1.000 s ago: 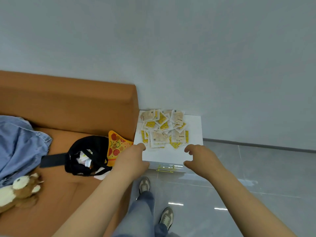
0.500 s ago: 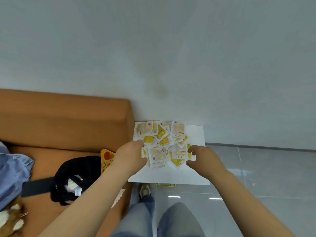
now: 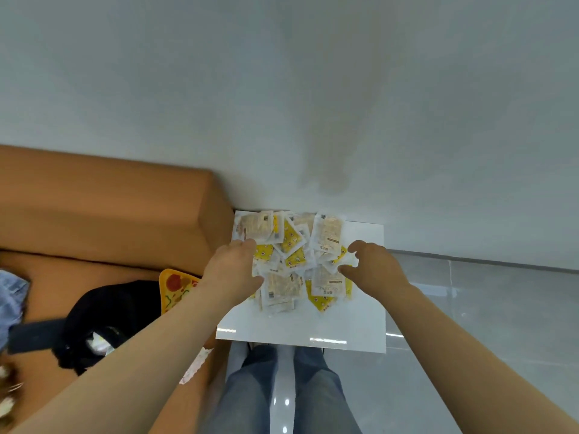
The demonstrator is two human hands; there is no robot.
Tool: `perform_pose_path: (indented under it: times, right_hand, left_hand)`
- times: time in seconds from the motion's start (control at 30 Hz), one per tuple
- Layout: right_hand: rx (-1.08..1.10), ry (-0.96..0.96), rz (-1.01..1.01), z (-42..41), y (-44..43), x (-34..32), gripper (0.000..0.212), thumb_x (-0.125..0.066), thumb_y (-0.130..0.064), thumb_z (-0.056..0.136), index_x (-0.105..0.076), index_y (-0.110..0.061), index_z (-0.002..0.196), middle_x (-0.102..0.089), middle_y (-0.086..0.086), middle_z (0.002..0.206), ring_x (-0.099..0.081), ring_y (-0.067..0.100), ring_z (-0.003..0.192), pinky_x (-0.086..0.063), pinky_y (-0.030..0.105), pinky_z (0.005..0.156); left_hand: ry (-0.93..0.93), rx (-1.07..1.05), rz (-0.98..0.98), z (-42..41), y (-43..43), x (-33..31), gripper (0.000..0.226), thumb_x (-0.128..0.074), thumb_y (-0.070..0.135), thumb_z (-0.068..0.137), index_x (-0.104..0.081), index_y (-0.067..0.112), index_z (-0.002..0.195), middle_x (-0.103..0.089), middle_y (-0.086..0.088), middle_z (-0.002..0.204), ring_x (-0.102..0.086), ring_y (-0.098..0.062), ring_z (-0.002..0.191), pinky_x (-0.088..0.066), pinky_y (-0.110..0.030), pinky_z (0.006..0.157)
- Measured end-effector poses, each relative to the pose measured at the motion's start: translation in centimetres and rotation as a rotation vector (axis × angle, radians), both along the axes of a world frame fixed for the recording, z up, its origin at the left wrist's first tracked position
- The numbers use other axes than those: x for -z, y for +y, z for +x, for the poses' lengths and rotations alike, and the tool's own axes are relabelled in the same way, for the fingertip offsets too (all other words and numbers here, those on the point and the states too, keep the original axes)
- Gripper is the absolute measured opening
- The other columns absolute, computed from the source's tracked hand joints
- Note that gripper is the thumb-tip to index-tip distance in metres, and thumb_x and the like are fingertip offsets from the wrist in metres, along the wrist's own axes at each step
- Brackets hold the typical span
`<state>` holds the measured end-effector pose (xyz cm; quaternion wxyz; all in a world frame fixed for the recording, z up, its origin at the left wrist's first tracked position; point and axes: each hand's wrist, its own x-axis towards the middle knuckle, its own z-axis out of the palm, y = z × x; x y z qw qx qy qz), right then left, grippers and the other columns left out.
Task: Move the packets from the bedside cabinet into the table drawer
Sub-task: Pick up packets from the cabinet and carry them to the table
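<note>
A loose pile of small white and yellow packets lies on the white top of the bedside cabinet, against the wall. My left hand is at the pile's left side, thumb on top and fingers curled in around the packets there. My right hand is at the pile's right side and pinches the edge of a white packet between thumb and fingers. The table drawer is not in view.
An orange sofa stands directly left of the cabinet, with a black bag, a pizza-print item and blue denim cloth on it. My legs stand on the glossy grey floor before the cabinet.
I have stepped closer and the view has tilted down over the cabinet. Both hands moved forward from the cabinet's front edge onto the two sides of the packet pile and closed on packets.
</note>
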<state>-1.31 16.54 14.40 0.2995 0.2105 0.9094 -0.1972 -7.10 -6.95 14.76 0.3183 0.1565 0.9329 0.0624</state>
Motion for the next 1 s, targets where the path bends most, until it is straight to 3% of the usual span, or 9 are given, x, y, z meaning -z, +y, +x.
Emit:
perform_pose_path:
  times: [0.2, 0.5, 0.63, 0.8, 0.93, 1.0]
  right_hand:
    - [0.069, 0.001, -0.016, -1.9, 2.0, 5.3, 0.051, -0.061, -0.036, 0.089, -0.047, -0.013, 0.133, -0.055, 0.009, 0.126, -0.056, 0.024, 0.112, -0.045, 0.031, 0.086]
    - [0.028, -0.052, -0.016, -3.4, 3.0, 13.2, 0.051, -0.062, -0.037, 0.088, -0.046, -0.011, 0.129, -0.052, 0.01, 0.123, -0.057, 0.026, 0.108, -0.044, 0.03, 0.08]
    - [0.041, -0.01, -0.023, -4.3, 3.0, 16.3, 0.056, -0.062, -0.039, 0.088, -0.042, -0.012, 0.132, -0.049, 0.01, 0.123, -0.055, 0.027, 0.109, -0.045, 0.033, 0.083]
    - [0.161, 0.003, -0.075, -5.3, 3.2, 19.5, 0.07, -0.064, -0.048, 0.084, -0.036, -0.01, 0.136, -0.045, 0.01, 0.127, -0.054, 0.028, 0.111, -0.043, 0.033, 0.08]
    - [0.213, -0.02, -0.051, -5.7, 3.6, 21.1, 0.09, -0.062, -0.062, 0.078, -0.027, -0.007, 0.141, -0.044, 0.012, 0.131, -0.051, 0.03, 0.118, -0.048, 0.041, 0.088]
    - [0.277, -0.025, -0.121, -6.0, 3.6, 21.6, 0.084, -0.061, -0.062, 0.078, -0.034, -0.006, 0.135, -0.05, 0.011, 0.123, -0.054, 0.029, 0.112, -0.05, 0.041, 0.084]
  left_hand:
    - [-0.033, 0.015, -0.051, -1.7, 2.2, 5.6, 0.043, -0.065, 0.039, 0.081, -0.047, 0.012, 0.11, -0.054, -0.008, 0.109, -0.053, -0.025, 0.095, -0.043, -0.03, 0.07]
    - [-0.084, -0.099, -0.096, -4.4, 4.6, 14.2, 0.096, -0.073, 0.057, 0.068, -0.028, 0.01, 0.139, -0.037, -0.011, 0.138, -0.04, -0.033, 0.126, -0.043, -0.043, 0.098]
    - [-0.16, -0.174, -0.134, -5.7, 5.3, 18.1, 0.13, -0.074, 0.066, 0.06, 0.002, 0.013, 0.15, -0.002, -0.011, 0.158, -0.002, -0.039, 0.145, -0.024, -0.053, 0.114]
    - [-0.146, -0.181, -0.138, -6.2, 5.9, 21.1, 0.137, -0.074, 0.07, 0.056, 0.014, 0.02, 0.149, 0.024, -0.006, 0.156, 0.015, -0.041, 0.143, -0.017, -0.058, 0.114]
    - [-0.12, -0.205, -0.116, -5.9, 6.4, 22.9, 0.139, -0.076, 0.069, 0.054, 0.015, 0.023, 0.149, 0.02, -0.01, 0.157, 0.013, -0.042, 0.144, -0.014, -0.058, 0.115]
    - [-0.111, -0.189, -0.108, -5.9, 6.4, 23.4, 0.137, -0.075, 0.069, 0.056, 0.014, 0.021, 0.149, 0.018, -0.013, 0.157, 0.01, -0.044, 0.143, -0.015, -0.057, 0.115]
